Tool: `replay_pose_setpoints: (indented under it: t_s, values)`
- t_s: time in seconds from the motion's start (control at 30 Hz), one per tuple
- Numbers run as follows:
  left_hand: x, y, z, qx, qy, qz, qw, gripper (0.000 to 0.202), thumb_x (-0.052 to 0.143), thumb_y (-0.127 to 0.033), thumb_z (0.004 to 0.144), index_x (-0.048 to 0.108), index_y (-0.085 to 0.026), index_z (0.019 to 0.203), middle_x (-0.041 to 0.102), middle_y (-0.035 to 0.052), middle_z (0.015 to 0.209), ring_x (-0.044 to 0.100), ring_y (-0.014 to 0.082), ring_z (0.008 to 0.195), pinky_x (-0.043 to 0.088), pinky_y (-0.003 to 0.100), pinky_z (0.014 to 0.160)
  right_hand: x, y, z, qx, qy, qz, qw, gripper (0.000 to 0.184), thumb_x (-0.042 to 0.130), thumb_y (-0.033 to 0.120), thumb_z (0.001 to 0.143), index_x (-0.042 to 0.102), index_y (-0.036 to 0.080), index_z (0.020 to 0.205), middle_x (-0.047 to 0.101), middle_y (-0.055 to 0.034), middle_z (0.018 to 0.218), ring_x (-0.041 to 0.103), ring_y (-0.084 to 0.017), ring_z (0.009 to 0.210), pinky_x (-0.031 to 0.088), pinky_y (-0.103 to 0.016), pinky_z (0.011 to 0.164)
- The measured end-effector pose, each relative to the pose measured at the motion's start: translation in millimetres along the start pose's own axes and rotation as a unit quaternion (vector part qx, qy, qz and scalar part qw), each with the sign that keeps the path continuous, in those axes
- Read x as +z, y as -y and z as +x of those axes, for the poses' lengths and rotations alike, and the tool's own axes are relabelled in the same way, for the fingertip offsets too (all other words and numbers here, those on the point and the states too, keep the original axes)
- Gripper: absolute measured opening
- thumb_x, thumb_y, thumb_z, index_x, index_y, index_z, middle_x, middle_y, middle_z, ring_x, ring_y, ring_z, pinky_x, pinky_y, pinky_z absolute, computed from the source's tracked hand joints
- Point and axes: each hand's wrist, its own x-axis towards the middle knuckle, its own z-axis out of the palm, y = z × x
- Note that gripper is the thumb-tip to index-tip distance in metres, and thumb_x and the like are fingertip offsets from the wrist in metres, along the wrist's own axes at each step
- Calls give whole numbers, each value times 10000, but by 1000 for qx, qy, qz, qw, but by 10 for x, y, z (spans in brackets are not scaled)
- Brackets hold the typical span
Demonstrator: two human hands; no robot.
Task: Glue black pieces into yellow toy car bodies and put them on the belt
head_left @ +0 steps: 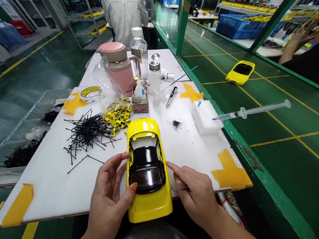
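My left hand (111, 195) grips a yellow model car body (153, 208) by its left side, with the thumb on the rear edge of the black cabin piece (146, 156). The shell is tilted over the table's near edge. My right hand (197, 192) is closed around a slim, pale tool (179, 186), mostly hidden by the fingers; its kind is unclear. The right index fingertip reaches the car's right side. Ahead of the car lie a heap of thin black stalks (89, 132), a bag of small yellow-and-black parts (117, 116) and tiny black bits (176, 124).
A pink mug (118, 72), a clear bottle (138, 51) and a pump dispenser (153, 74) stand at the back. A syringe (243, 113) sticks out of a white foam block (207, 117). Another yellow car (241, 72) sits on the green conveyor (287, 123). Co-workers are beyond.
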Motion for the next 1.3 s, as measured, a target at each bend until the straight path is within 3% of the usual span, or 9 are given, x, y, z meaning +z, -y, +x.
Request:
replay_pose_setpoints:
  t_s: [0.2, 0.4, 0.57, 0.7, 0.87, 1.07, 1.23, 1.3]
  values:
    - [-9, -8, -4, 3, 6, -1, 1000, 543, 755, -233, 890, 553, -348, 1381, 559, 45, 1508, 519, 183, 1433, 439, 282, 1181, -6, 8, 14, 0, -5, 6, 1000, 406, 423, 32, 949, 661, 36, 1278, 644, -25, 739, 612, -144, 641, 483, -258, 589]
    - [2, -3, 4, 5, -2, 4, 1000, 548, 763, -227, 881, 560, -336, 1378, 569, 58, 1498, 534, 192, 1423, 453, 300, 1171, -8, 7, 28, 0, 0, 3, 1000, 421, 410, 28, 927, 684, 11, 1246, 633, -30, 714, 596, -149, 615, 473, -263, 570]
    - [-8, -13, 0, 1, -7, 12, 1000, 556, 781, -240, 865, 568, -338, 1369, 573, 61, 1498, 522, 215, 1437, 451, 332, 1182, -48, 24, 18, 15, -12, 25, 1000, 338, 447, 60, 969, 717, 64, 1171, 660, -21, 727, 619, -130, 631, 469, -239, 588]
    - [-10, -44, 1, -19, -5, 16, 1000, 567, 802, -245, 847, 577, -358, 1355, 567, 39, 1510, 503, 216, 1455, 439, 318, 1191, -89, 43, 48, 74, -35, 64, 995, 256, 498, 81, 967, 724, 131, 1078, 702, -12, 804, 649, -108, 685, 476, -209, 640]
    - [-1, -62, 25, -38, 12, 4, 999, 523, 799, -277, 854, 592, -357, 1328, 560, 29, 1521, 523, 224, 1439, 440, 313, 1193, -91, 18, 233, 147, -35, 79, 985, 84, 612, 127, 918, 682, 171, 904, 577, 38, 679, 532, -105, 587, 402, -223, 561]
    - [-34, -30, 23, -26, 20, -30, 999, 467, 715, -303, 927, 559, -310, 1367, 555, 77, 1518, 515, 246, 1445, 401, 371, 1232, -85, -68, 399, 180, -22, 80, 980, 123, 613, 198, 922, 640, 194, 802, 528, 43, 646, 480, -122, 607, 351, -256, 603]
    - [-49, -11, 8, -40, 20, -48, 998, 470, 701, -316, 935, 542, -297, 1378, 536, 101, 1538, 514, 275, 1447, 392, 426, 1240, -93, -83, 354, 193, -23, 90, 977, 412, 592, 375, 965, 478, 203, 608, 461, 33, 570, 406, -131, 564, 290, -278, 557]
    - [-58, 14, 11, -41, 26, -52, 998, 472, 688, -322, 943, 532, -298, 1388, 524, 107, 1552, 508, 281, 1452, 410, 426, 1229, -80, -69, 363, 195, -23, 107, 975, 390, 573, 390, 976, 542, 198, 638, 516, 16, 602, 450, -143, 592, 330, -276, 574]
